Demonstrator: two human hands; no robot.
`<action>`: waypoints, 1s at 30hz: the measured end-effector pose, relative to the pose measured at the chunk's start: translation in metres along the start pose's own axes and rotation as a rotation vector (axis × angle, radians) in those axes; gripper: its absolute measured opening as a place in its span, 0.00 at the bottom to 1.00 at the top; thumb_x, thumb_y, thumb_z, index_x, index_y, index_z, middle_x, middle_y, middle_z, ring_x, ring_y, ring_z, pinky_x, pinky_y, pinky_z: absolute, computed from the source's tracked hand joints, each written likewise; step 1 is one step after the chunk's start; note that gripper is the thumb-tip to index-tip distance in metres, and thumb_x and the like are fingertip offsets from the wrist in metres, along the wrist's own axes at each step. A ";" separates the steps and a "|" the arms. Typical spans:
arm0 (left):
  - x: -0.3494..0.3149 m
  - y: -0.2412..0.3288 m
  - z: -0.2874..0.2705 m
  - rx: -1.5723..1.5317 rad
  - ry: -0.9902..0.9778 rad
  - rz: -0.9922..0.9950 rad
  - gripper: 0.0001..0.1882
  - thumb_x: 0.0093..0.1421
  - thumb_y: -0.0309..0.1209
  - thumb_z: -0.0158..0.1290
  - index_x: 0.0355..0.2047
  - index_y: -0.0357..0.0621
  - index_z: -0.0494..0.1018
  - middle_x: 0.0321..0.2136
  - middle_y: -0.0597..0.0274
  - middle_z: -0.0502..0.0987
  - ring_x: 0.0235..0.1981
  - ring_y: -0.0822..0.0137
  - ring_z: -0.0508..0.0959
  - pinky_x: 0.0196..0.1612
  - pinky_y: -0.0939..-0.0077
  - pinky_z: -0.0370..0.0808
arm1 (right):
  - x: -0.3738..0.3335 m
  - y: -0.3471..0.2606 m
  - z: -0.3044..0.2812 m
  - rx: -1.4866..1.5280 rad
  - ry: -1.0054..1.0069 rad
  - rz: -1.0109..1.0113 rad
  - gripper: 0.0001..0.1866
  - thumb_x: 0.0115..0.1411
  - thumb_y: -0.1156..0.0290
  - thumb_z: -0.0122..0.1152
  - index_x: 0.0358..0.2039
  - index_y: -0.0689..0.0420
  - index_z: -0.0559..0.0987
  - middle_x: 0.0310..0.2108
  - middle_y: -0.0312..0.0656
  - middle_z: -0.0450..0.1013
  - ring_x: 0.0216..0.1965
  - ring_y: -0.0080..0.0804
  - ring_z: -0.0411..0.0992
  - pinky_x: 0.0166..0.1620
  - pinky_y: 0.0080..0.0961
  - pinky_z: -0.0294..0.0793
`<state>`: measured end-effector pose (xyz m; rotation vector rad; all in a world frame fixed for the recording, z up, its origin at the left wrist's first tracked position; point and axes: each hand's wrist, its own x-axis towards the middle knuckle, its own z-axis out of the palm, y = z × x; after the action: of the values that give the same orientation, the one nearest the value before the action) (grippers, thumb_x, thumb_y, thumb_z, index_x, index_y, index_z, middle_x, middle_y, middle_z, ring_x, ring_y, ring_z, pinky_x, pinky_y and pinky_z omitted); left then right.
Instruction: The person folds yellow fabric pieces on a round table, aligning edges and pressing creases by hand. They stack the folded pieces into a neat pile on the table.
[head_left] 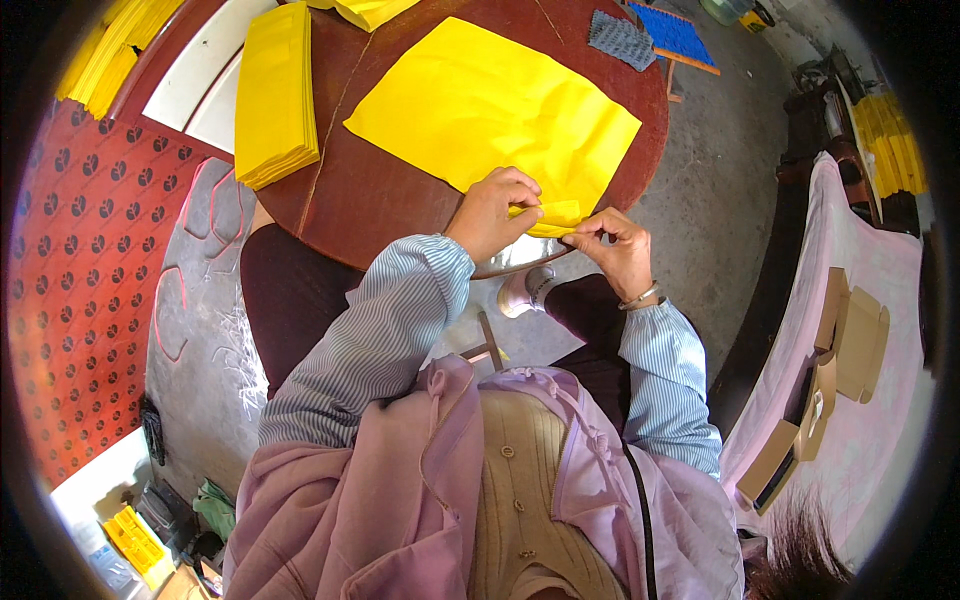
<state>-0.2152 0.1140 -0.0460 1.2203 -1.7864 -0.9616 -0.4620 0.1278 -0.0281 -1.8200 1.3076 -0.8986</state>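
Note:
A large yellow sheet lies flat on the round dark-red table. Its near edge is folded into a narrow strip, close to the table's rim. My left hand pinches this fold with thumb and fingers at its left part. At the right end of the fold, the thumb and fingertips of my right hand are pressed together on the sheet's corner. Whether the sheet is paper or thin cloth I cannot tell. Striped sleeves cover both my forearms.
A thick stack of folded yellow sheets stands on the table at the left. More yellow material lies at the far edge. Grey patterned cloth and a blue-topped stool are far right. Opened cardboard boxes rest on a pink cover.

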 end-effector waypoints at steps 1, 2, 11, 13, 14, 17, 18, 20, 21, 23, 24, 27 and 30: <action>0.000 0.000 0.000 0.001 -0.001 0.000 0.05 0.61 0.26 0.66 0.35 0.37 0.83 0.46 0.54 0.83 0.46 0.58 0.84 0.53 0.69 0.80 | 0.000 0.000 0.000 0.001 -0.004 -0.032 0.08 0.54 0.76 0.81 0.31 0.61 0.87 0.28 0.36 0.80 0.29 0.21 0.76 0.35 0.22 0.77; 0.000 0.000 0.000 0.002 -0.002 -0.001 0.05 0.61 0.26 0.66 0.35 0.37 0.83 0.46 0.54 0.83 0.46 0.58 0.84 0.53 0.69 0.80 | 0.000 0.000 0.000 -0.007 -0.006 -0.025 0.08 0.54 0.76 0.81 0.31 0.61 0.87 0.28 0.35 0.80 0.29 0.21 0.75 0.35 0.22 0.76; -0.001 0.001 0.000 0.011 0.007 -0.002 0.05 0.61 0.26 0.66 0.35 0.37 0.83 0.45 0.55 0.83 0.46 0.58 0.84 0.53 0.68 0.80 | 0.002 -0.002 -0.005 -0.017 -0.065 -0.020 0.08 0.54 0.76 0.81 0.30 0.61 0.86 0.28 0.34 0.79 0.29 0.20 0.73 0.35 0.22 0.76; -0.001 0.000 0.001 0.003 0.011 0.003 0.05 0.60 0.26 0.66 0.35 0.37 0.83 0.45 0.55 0.83 0.46 0.58 0.84 0.52 0.68 0.80 | 0.002 -0.002 -0.006 -0.017 -0.078 -0.009 0.08 0.55 0.75 0.81 0.30 0.61 0.86 0.28 0.34 0.78 0.29 0.21 0.73 0.36 0.22 0.76; -0.001 0.000 0.001 -0.003 0.013 0.003 0.05 0.60 0.26 0.66 0.35 0.37 0.83 0.45 0.55 0.83 0.46 0.58 0.84 0.52 0.68 0.80 | 0.003 -0.001 -0.006 -0.005 -0.084 -0.022 0.08 0.55 0.75 0.80 0.31 0.61 0.86 0.29 0.34 0.78 0.29 0.21 0.73 0.36 0.22 0.75; -0.001 -0.001 0.002 -0.011 0.023 0.019 0.06 0.60 0.26 0.66 0.35 0.37 0.83 0.45 0.55 0.83 0.46 0.57 0.84 0.52 0.68 0.80 | 0.005 -0.001 -0.009 0.029 -0.104 -0.034 0.06 0.57 0.75 0.78 0.32 0.61 0.86 0.29 0.35 0.78 0.31 0.21 0.73 0.37 0.22 0.75; -0.001 -0.001 0.002 -0.012 0.026 0.026 0.06 0.60 0.26 0.66 0.35 0.37 0.83 0.45 0.55 0.83 0.46 0.57 0.84 0.52 0.68 0.80 | 0.005 -0.001 -0.010 0.039 -0.113 -0.019 0.06 0.58 0.76 0.77 0.33 0.60 0.86 0.29 0.35 0.78 0.31 0.22 0.73 0.38 0.22 0.74; -0.001 -0.001 0.002 -0.012 0.031 0.036 0.06 0.60 0.26 0.66 0.35 0.37 0.83 0.45 0.55 0.83 0.46 0.57 0.84 0.52 0.68 0.80 | 0.006 -0.002 -0.012 0.029 -0.134 -0.005 0.05 0.60 0.76 0.76 0.35 0.60 0.86 0.30 0.35 0.78 0.33 0.22 0.73 0.39 0.23 0.74; -0.001 -0.001 0.002 -0.010 0.028 0.034 0.06 0.60 0.26 0.66 0.35 0.37 0.83 0.44 0.55 0.83 0.46 0.57 0.84 0.52 0.68 0.80 | 0.006 -0.003 -0.014 0.007 -0.146 -0.006 0.05 0.61 0.75 0.75 0.36 0.61 0.86 0.31 0.35 0.78 0.33 0.23 0.73 0.40 0.23 0.74; -0.001 -0.001 0.002 0.000 0.030 0.044 0.06 0.60 0.26 0.66 0.35 0.37 0.83 0.45 0.55 0.83 0.46 0.57 0.84 0.51 0.68 0.80 | 0.006 -0.004 -0.016 -0.018 -0.162 -0.003 0.05 0.63 0.75 0.73 0.37 0.61 0.86 0.31 0.35 0.78 0.34 0.23 0.74 0.40 0.24 0.73; -0.001 -0.001 0.002 0.009 0.028 0.041 0.06 0.60 0.26 0.66 0.35 0.37 0.82 0.45 0.56 0.83 0.46 0.57 0.84 0.51 0.68 0.80 | 0.006 -0.005 -0.016 -0.022 -0.167 0.002 0.05 0.63 0.75 0.73 0.37 0.61 0.86 0.32 0.35 0.78 0.34 0.23 0.74 0.41 0.24 0.73; -0.002 0.000 0.001 -0.009 0.014 0.017 0.06 0.60 0.27 0.66 0.35 0.37 0.82 0.45 0.56 0.83 0.46 0.57 0.84 0.51 0.68 0.80 | 0.006 -0.007 -0.016 -0.011 -0.163 0.003 0.05 0.64 0.74 0.72 0.37 0.62 0.85 0.32 0.35 0.79 0.34 0.24 0.74 0.40 0.25 0.73; -0.001 0.001 0.001 -0.006 0.012 0.014 0.06 0.60 0.27 0.66 0.35 0.37 0.83 0.45 0.56 0.83 0.47 0.57 0.83 0.52 0.69 0.80 | 0.006 -0.006 -0.014 0.000 -0.145 0.011 0.05 0.64 0.74 0.72 0.36 0.62 0.85 0.32 0.36 0.79 0.34 0.24 0.74 0.41 0.25 0.73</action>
<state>-0.2160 0.1153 -0.0455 1.2067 -1.7789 -0.9488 -0.4700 0.1216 -0.0148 -1.8401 1.2254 -0.7459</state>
